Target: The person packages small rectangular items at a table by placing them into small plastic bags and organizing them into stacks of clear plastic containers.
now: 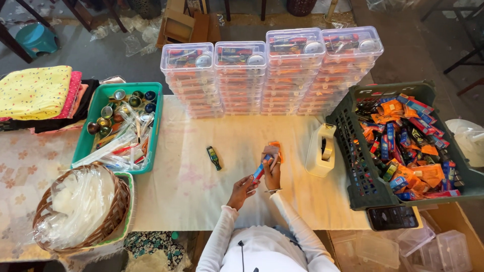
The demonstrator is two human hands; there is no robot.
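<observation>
1. Nearest the camera, the person's white long sleeves (262, 242) reach forward over the pale cloth-covered table (186, 191).
2. The left hand (241, 191) is closed narrow on the lower end of a slim red-and-blue packet (259, 171).
3. The right hand (273, 174) grips the same packet higher up, with small orange packets (275, 147) held against its fingers.
4. A small dark green bottle (214, 157) lies on the table, well apart to the left of the hands.
5. A white tape dispenser (320, 150) stands just beside a dark green plastic crate (353, 151) full of orange, red and blue packets.
6. Stacks of clear plastic boxes (272, 70) line the far edge.
</observation>
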